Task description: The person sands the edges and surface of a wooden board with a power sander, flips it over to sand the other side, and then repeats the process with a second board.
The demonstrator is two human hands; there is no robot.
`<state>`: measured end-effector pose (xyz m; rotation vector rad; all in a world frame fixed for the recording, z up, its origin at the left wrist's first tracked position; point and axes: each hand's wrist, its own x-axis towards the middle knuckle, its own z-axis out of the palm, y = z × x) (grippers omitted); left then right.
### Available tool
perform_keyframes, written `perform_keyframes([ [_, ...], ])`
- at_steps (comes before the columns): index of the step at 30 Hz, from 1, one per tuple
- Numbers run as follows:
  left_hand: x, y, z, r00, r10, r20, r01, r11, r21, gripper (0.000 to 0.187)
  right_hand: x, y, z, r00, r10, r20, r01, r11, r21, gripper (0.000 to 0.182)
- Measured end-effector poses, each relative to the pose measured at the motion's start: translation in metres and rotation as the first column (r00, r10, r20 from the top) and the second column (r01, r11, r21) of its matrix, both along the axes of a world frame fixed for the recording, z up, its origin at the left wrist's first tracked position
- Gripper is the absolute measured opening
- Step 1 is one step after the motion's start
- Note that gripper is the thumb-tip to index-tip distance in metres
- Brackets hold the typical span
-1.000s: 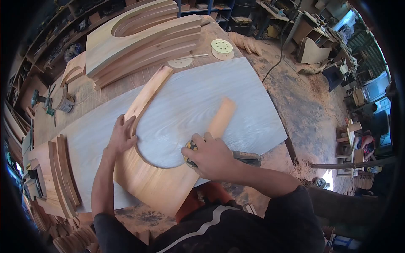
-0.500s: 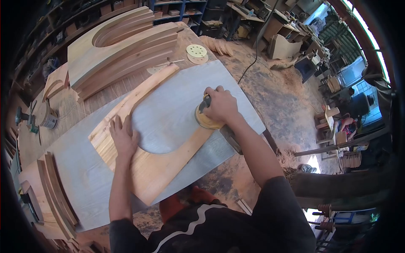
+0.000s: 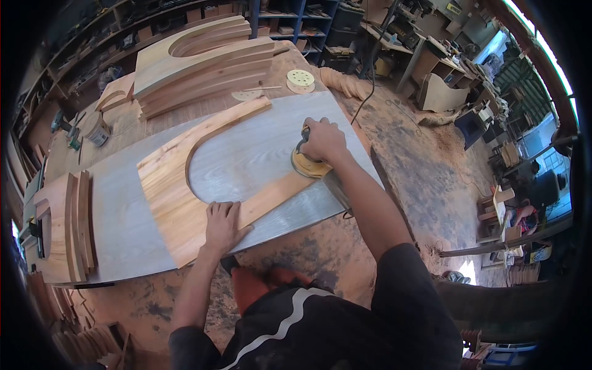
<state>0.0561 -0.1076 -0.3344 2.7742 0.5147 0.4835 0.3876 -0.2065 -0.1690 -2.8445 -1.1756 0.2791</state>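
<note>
A pale U-shaped wooden piece (image 3: pixel 169 203) lies flat on a grey board (image 3: pixel 123 228). My left hand (image 3: pixel 223 228) rests on the near arm of the wood, beside the inner curve, with fingers spread and nothing held. My right hand (image 3: pixel 324 142) is wrapped round the top of a yellow and black sander (image 3: pixel 309 165), whose pad sits on the right end of that same arm. The wood's far arm reaches up and right, untouched.
Stacked curved wooden parts (image 3: pixel 203 71) stand at the back of the table. Sanding discs (image 3: pixel 300 79) lie beside them. A tub (image 3: pixel 97 128) and a green drill (image 3: pixel 73 132) are at the left, more wooden pieces (image 3: pixel 65 228) nearer. A dark cable (image 3: pixel 369 98) hangs at the right.
My left hand has moved from the joined end of the wood onto its near arm. The right hand still holds the sander at the arm's end. The view has shifted.
</note>
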Motion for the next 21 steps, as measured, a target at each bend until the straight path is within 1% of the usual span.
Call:
perform_keyframes([
  [2, -0.027, 0.007, 0.000, 0.999, -0.053, 0.010, 0.054, 0.999, -0.008, 0.080, -0.001, -0.013, -0.003, 0.999, -0.041, -0.025, 0.041, 0.999, -0.005, 0.061],
  [3, -0.033, 0.010, 0.002, 0.999, -0.043, -0.001, 0.043, 0.999, -0.012, 0.080, -0.002, -0.020, -0.004, 0.999, -0.031, -0.036, 0.030, 0.999, -0.010, 0.061],
  [5, -0.037, 0.018, 0.010, 1.000, -0.029, 0.007, 0.029, 1.000, 0.010, 0.077, -0.005, -0.028, -0.004, 0.998, -0.061, -0.034, 0.062, 0.997, 0.036, 0.061],
  [6, -0.036, 0.019, 0.014, 1.000, -0.022, -0.002, 0.022, 0.998, -0.059, 0.072, -0.007, -0.030, -0.006, 0.997, -0.058, -0.042, 0.060, 0.997, 0.038, 0.061],
  [7, -0.038, 0.020, 0.012, 1.000, -0.023, -0.008, 0.023, 0.998, -0.058, 0.072, -0.010, -0.032, -0.007, 0.999, -0.030, -0.020, 0.031, 0.999, 0.032, 0.060],
  [8, -0.040, 0.024, 0.007, 0.998, 0.017, 0.065, -0.012, 0.996, -0.090, 0.069, -0.013, -0.034, -0.007, 1.000, -0.006, 0.006, 0.006, 1.000, 0.029, 0.059],
  [9, -0.042, 0.030, 0.003, 0.989, 0.055, 0.137, -0.038, 0.991, -0.125, 0.065, -0.018, -0.034, -0.008, 1.000, -0.016, 0.005, 0.015, 0.999, 0.033, 0.059],
  [10, -0.048, 0.038, 0.000, 0.972, 0.179, 0.152, -0.175, 0.984, -0.041, 0.066, -0.024, -0.030, -0.009, 1.000, 0.014, 0.011, -0.014, 0.999, 0.046, 0.059],
  [11, -0.058, 0.048, -0.004, 0.937, 0.300, 0.177, -0.311, 0.950, 0.038, 0.066, -0.030, -0.025, -0.011, 0.999, 0.044, 0.019, -0.045, 0.997, 0.055, 0.058],
  [12, -0.071, 0.061, -0.005, 0.869, 0.471, 0.149, -0.487, 0.868, 0.097, 0.072, -0.034, -0.018, -0.013, 0.999, 0.040, 0.032, -0.042, 0.998, 0.051, 0.057],
  [13, -0.082, 0.074, -0.008, 0.766, 0.629, 0.134, -0.643, 0.749, 0.160, 0.079, -0.036, -0.012, -0.014, 0.999, 0.035, 0.036, -0.037, 0.998, 0.051, 0.057],
  [14, -0.091, 0.085, -0.009, 0.767, 0.628, 0.135, -0.642, 0.750, 0.158, 0.079, -0.039, -0.004, -0.013, 0.999, 0.028, 0.035, -0.030, 0.999, 0.043, 0.057],
  [15, -0.100, 0.097, -0.012, 0.628, 0.778, 0.008, -0.775, 0.624, 0.097, 0.084, -0.044, 0.005, -0.012, 0.999, 0.026, 0.036, -0.027, 0.999, 0.032, 0.057],
  [16, -0.109, 0.106, -0.017, 0.451, 0.883, -0.131, -0.886, 0.461, 0.057, 0.090, -0.049, 0.013, -0.010, 0.998, 0.038, 0.042, -0.040, 0.999, 0.024, 0.057],
  [17, -0.112, 0.113, -0.017, 0.438, 0.889, -0.133, -0.893, 0.447, 0.047, 0.090, -0.051, 0.020, -0.006, 0.998, 0.027, 0.053, -0.028, 1.000, 0.009, 0.057],
  [19, -0.115, 0.113, -0.016, 0.539, 0.829, -0.146, -0.841, 0.539, -0.043, 0.097, -0.066, 0.026, -0.008, 0.998, 0.037, 0.050, -0.035, 0.999, -0.034, 0.058],
  [21, -0.112, 0.113, -0.010, 0.528, 0.834, -0.159, -0.849, 0.525, -0.066, 0.097, -0.081, 0.038, -0.003, 0.997, 0.065, 0.050, -0.063, 0.997, -0.040, 0.060],
])
